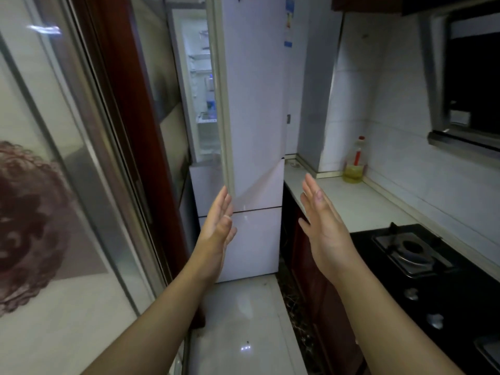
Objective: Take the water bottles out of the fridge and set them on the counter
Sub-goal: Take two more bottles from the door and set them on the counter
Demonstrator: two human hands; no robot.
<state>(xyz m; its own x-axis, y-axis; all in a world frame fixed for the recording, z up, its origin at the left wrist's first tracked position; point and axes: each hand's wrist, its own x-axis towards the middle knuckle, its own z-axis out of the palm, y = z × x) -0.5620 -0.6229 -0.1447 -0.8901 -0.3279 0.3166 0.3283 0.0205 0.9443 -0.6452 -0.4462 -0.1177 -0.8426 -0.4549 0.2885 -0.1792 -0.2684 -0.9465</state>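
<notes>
You hold your left hand and right hand out ahead, palms facing, fingers straight and gripping nothing, probably readying to reach in. The fridge door stands open, edge toward you, so the lit shelves show. A blue-labelled water bottle sits inside, apparently upright, long axis vertical, well apart from the bench on your right.
</notes>
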